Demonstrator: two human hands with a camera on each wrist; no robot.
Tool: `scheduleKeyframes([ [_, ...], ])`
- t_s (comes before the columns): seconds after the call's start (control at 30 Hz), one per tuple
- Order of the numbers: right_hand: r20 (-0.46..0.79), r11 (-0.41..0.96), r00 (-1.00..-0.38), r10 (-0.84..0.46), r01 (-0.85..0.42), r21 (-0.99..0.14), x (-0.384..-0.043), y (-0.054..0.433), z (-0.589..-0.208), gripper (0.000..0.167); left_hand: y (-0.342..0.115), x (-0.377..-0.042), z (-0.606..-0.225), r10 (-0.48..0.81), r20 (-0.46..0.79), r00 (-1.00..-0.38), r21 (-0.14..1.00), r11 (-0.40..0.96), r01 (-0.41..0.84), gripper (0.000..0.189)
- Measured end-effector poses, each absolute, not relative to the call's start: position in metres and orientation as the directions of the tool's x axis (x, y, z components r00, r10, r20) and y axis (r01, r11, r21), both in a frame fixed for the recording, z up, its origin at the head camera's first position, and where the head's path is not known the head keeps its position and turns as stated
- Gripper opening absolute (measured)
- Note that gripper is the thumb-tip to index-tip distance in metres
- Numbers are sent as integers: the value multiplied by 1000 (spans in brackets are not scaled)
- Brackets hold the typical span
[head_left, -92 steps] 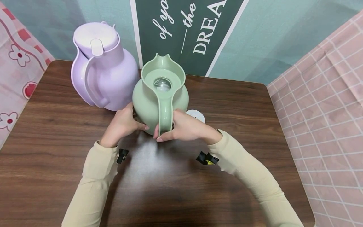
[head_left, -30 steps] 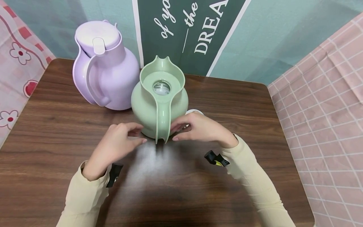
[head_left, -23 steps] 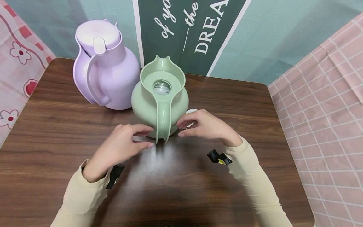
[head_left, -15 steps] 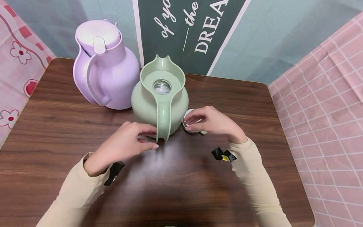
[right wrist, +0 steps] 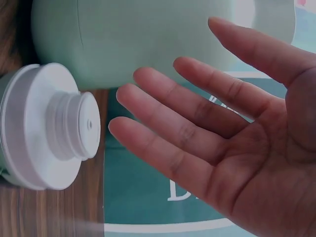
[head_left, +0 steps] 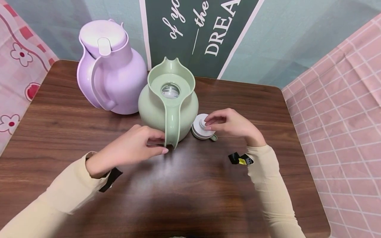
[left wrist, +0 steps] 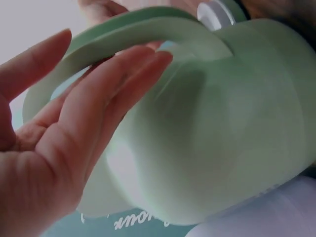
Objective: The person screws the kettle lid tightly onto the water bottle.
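Note:
A pale green vacuum jug (head_left: 150, 114) stands upright, its top uncovered and a round glass mouth showing inside. Its handle (head_left: 172, 124) faces the person. At the handle's lower left is my left hand (head_left: 134, 145), fingers and thumb fairly straight and spread; in the left wrist view the fingers (left wrist: 84, 113) lie alongside the handle, not curled round it. To the right of the jug lies its lid (head_left: 200, 130), white stopper side up, with a small green tab. Over the lid hovers my right hand (head_left: 233, 124); the right wrist view shows its fingers (right wrist: 173, 128) extended and apart from the stopper (right wrist: 84, 126).
A lilac jug (head_left: 119, 79) with its lid on stands just left of the green one. Both are on a dark wooden table (head_left: 184, 198). A lettered green banner (head_left: 190, 36) hangs behind, and a pink checked cloth (head_left: 351, 132) borders the right side.
Both hands have come off the green jug's lower body. My right hand has moved right to above the lid, uncovering it; my left hand has drawn back, then come to the handle.

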State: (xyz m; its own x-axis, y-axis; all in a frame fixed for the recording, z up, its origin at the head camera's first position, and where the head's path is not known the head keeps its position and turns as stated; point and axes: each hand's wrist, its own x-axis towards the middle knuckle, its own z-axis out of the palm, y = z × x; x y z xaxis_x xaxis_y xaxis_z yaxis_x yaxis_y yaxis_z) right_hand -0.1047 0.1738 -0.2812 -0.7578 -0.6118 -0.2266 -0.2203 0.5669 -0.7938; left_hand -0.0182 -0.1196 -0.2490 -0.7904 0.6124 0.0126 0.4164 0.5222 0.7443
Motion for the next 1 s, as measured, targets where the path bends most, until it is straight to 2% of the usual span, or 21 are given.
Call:
scheduleKeyframes([
  [0.17, -222, 565, -776, -590, -200, -800, -108, 181, -285, 22, -115, -18, -246, 578, -33, -816, 765, 540, 351, 2],
  [0.33, -236, 565, -777, -583, -179, -805, -109, 185, -289, 22, -109, -19, -242, 550, -60, -833, 768, 559, 314, 4],
  [0.63, -258, 603, -806, -533, -148, -784, -112, 193, -298, 26, -107, -23, -246, 572, -130, -810, 789, 555, 265, 6],
  [1.0, -270, 620, -819, -507, -128, -774, -112, 198, -297, 27, -105, -25, -250, 601, -110, -791, 747, 575, 333, 4],
])
